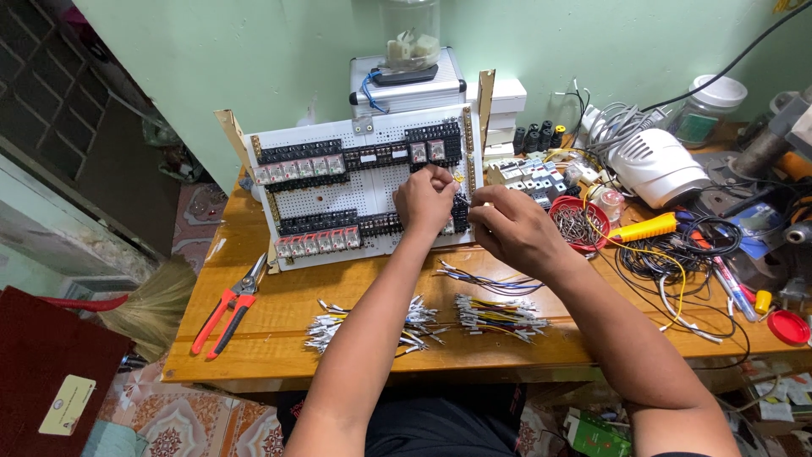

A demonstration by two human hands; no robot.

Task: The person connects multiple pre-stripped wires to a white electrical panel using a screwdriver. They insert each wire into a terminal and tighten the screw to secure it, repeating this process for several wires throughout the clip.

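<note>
A white perforated panel (338, 190) leans upright on the wooden table (279, 338), carrying rows of black terminal blocks and clear relays (300, 167). My left hand (423, 201) is pressed against the panel's right part, fingers curled at a lower terminal row. My right hand (512, 230) is just right of it, pinching a thin tool or wire end (463, 201) aimed at the same spot. What exactly the fingers hold is too small to make out.
Bundles of short cut wires (499, 315) and white-tipped wires (338, 326) lie near the front edge. Red-handled cutters (227, 309) lie at left. A red bowl of small parts (578, 222), a yellow-handled tool (643, 227), cables, a white device (655, 165) and a metal case (406, 85) crowd the right and back.
</note>
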